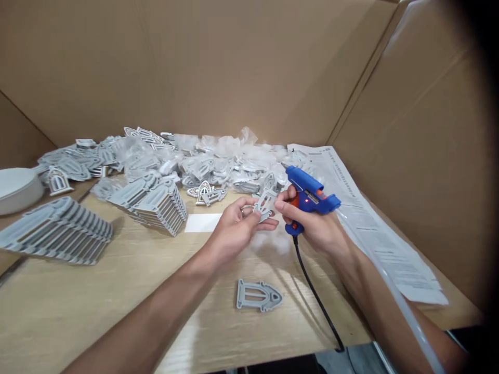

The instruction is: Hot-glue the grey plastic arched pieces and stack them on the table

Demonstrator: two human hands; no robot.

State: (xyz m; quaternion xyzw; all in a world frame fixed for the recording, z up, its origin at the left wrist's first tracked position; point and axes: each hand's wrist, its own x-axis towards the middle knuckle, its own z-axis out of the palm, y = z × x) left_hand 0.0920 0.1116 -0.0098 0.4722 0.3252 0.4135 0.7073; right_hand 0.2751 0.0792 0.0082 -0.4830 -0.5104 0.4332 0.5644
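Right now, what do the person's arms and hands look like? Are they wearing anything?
Both arms are bare right down to the near edge of the picture, with no sleeves showing. The left hand and the right hand have no gloves. A thin ring seems to sit on one left finger.

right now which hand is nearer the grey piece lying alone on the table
Left. The left hand is up and slightly left of the grey piece; the right hand, gripping the glue gun, is farther up and right.

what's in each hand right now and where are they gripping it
The left hand pinches a small grey window-shaped piece by its lower edge. The right hand grips the blue glue gun by its handle.
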